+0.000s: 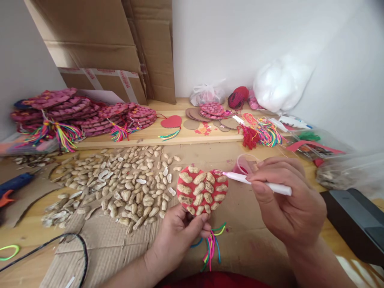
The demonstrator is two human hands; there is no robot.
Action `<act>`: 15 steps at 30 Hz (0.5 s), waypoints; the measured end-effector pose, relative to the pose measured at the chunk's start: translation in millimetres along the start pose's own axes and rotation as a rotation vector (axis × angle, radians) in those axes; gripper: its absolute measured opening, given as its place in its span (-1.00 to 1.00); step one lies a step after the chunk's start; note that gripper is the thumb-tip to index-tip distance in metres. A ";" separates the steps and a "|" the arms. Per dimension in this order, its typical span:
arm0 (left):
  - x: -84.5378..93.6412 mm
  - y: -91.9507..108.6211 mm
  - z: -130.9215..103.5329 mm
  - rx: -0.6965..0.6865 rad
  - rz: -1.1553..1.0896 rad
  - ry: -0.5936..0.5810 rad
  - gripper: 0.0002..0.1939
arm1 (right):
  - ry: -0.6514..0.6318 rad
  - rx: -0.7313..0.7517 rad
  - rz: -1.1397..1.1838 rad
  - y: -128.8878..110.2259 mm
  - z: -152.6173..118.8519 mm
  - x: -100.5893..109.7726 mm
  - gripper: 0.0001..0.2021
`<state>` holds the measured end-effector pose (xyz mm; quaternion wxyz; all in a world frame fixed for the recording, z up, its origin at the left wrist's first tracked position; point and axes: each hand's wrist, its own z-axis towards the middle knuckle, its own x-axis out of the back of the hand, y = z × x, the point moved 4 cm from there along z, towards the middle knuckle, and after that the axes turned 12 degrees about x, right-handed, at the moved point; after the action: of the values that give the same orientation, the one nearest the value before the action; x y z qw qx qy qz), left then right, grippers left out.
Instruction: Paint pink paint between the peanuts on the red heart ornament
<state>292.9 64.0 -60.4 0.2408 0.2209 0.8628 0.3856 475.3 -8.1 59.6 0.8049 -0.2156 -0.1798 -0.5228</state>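
Note:
My left hand (183,232) grips the lower tip of a red heart (194,192) covered with rows of peanuts, thumb on its front. Coloured cords (211,248) hang below the heart. My right hand (288,196) is closed round a white paintbrush (267,186). The brush's pink tip touches, or is very near, a peanut at the heart's upper right, where some pink shows. Behind the brush stands a clear cup (243,163) with pink liquid, partly hidden by my right hand and the brush.
Loose peanuts (135,196) lie on cardboard to the left, with a blue glue gun (15,184) farther left. On the back ledge are stacked pink peanut pieces (87,112), a red heart (171,121) and tassels (268,132). A dark box (354,224) stands at the right.

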 end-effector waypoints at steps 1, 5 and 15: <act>0.0 0.6 -0.1 -0.004 -0.001 -0.002 -0.69 | -0.004 0.002 0.016 -0.1 0.1 -0.6 -0.90; 0.0 1.3 0.4 -0.018 -0.007 -0.002 -0.69 | -0.022 0.003 0.018 0.3 -0.5 -2.4 -0.92; -0.3 0.4 -0.6 -0.024 0.011 0.002 -0.69 | -0.006 -0.004 0.029 0.4 -0.5 -1.6 -0.91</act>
<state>292.8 63.8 -59.7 0.2403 0.2224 0.8572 0.3976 475.1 -7.0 58.3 0.8115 -0.2213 -0.1782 -0.5107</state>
